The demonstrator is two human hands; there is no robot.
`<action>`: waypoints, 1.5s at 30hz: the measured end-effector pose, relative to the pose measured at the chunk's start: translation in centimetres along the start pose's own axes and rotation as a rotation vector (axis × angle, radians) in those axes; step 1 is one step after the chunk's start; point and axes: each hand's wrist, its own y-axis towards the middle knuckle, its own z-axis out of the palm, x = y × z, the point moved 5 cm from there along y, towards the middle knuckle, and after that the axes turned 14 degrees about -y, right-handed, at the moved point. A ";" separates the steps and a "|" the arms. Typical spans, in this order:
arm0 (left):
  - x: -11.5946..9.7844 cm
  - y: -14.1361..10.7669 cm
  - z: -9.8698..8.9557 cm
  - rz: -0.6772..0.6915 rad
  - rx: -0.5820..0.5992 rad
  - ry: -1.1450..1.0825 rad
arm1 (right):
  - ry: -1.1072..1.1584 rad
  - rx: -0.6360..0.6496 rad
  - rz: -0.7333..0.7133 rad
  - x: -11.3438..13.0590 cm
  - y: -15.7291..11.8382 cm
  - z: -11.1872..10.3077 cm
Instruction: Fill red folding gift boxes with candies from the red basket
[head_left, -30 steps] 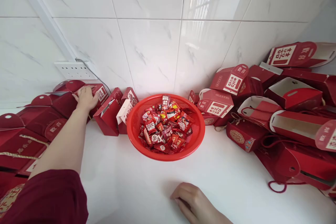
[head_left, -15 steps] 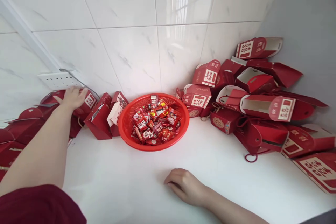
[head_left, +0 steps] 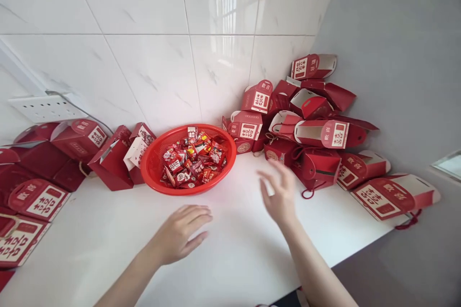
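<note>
My left hand [head_left: 182, 234] is over the white table [head_left: 223, 259], in front of the basket, with thumb and fingers apart and nothing in it. Farther right, my right hand [head_left: 279, 194] is raised with its fingers spread, somewhat blurred and holding nothing. It is nearest to the right-hand pile of red gift boxes [head_left: 311, 168]. A red plastic basket [head_left: 153, 187] at the back of the table holds many small wrapped candies [head_left: 194, 158].
More red gift boxes [head_left: 46, 201] stand along the left, and two open ones [head_left: 114, 165] lean beside the basket. Behind is a tiled wall [head_left: 144, 72] with a socket strip [head_left: 43, 108] and cable. A grey wall [head_left: 389, 96] rises on the right.
My left hand has left a box at the far left and come to the middle front. My right hand has lifted from the table, opened and moved right. The view has turned right.
</note>
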 end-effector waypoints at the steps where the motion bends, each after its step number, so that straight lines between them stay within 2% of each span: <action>1: 0.5 -0.6 2.5 -0.108 0.124 -0.053 | -0.075 -0.134 0.111 -2.2 0.5 -1.5; 2: 1.1 -1.2 4.3 -0.197 0.166 -0.077 | -0.133 -0.251 0.201 -4.2 0.6 -2.9; 4: 2.4 -1.8 6.6 -0.304 0.184 -0.089 | -0.271 -0.423 0.330 -7.6 0.3 -5.2; 6: 3.4 -1.9 7.7 -0.360 0.161 -0.087 | -0.394 -0.459 0.437 -10.2 -0.6 -6.2; 7: 3.8 -1.7 7.9 -0.375 0.154 -0.093 | -0.433 -0.416 0.496 -11.3 -1.2 -6.2; 9: 4.1 -1.5 8.0 -0.391 0.151 -0.115 | -0.444 -0.233 0.616 -13.2 -2.4 -5.5; 11: 4.2 -1.3 7.9 -0.403 0.158 -0.144 | -0.392 -0.067 0.695 -14.4 -3.5 -4.9; 12: 4.1 -1.3 7.8 -0.407 0.155 -0.156 | -0.365 -0.032 0.710 -14.6 -3.9 -4.9; 14: 4.1 -1.4 7.6 -0.405 0.139 -0.174 | -0.318 -0.062 0.707 -14.3 -3.9 -5.8; 19: 4.3 -1.6 7.7 -0.399 0.114 -0.191 | -0.179 -0.234 0.721 -11.8 -2.3 -9.4; 21: 4.3 -1.6 7.7 -0.396 0.116 -0.195 | -0.074 -0.281 0.739 -11.1 -2.0 -9.7; 23: 4.2 -1.5 7.7 -0.399 0.120 -0.201 | 0.114 -0.282 0.783 -10.8 -2.2 -8.9; 25: 4.2 -1.5 7.7 -0.409 0.129 -0.207 | 0.350 -0.196 0.849 -10.6 -2.6 -6.9; 27: 4.2 -1.5 7.6 -0.418 0.139 -0.211 | 0.541 0.025 0.863 -9.8 -3.0 -4.3; 29: 4.2 -1.5 7.5 -0.414 0.143 -0.222 | 0.601 0.258 0.756 -8.3 -3.0 -2.5; 30: 4.2 -1.5 7.5 -0.409 0.134 -0.231 | 0.566 0.318 0.676 -7.5 -2.8 -2.1; 31: 4.2 -1.6 7.3 -0.404 0.112 -0.243 | 0.499 0.324 0.604 -7.0 -2.5 -2.1; 33: 4.4 -1.7 6.9 -0.402 0.020 -0.290 | 0.327 0.232 0.520 -6.7 -2.1 -2.7; 34: 4.5 -1.8 6.6 -0.407 -0.040 -0.318 | 0.258 0.189 0.515 -6.9 -2.0 -3.1; 36: 4.7 -2.1 6.0 -0.428 -0.145 -0.366 | 0.204 0.184 0.546 -7.4 -2.1 -3.3; 38: 4.7 -2.4 5.5 -0.454 -0.216 -0.390 | 0.208 0.235 0.548 -7.8 -2.6 -3.0; 41: 4.3 -2.8 4.9 -0.479 -0.310 -0.398 | 0.215 0.303 0.479 -7.2 -3.4 -2.4; 43: 3.7 -2.8 4.3 -0.453 -0.401 -0.406 | 0.269 0.373 0.430 -5.9 -3.9 -1.7; 45: 2.7 -2.6 3.7 -0.396 -0.494 -0.429 | 0.376 0.499 0.349 -3.8 -4.3 -0.8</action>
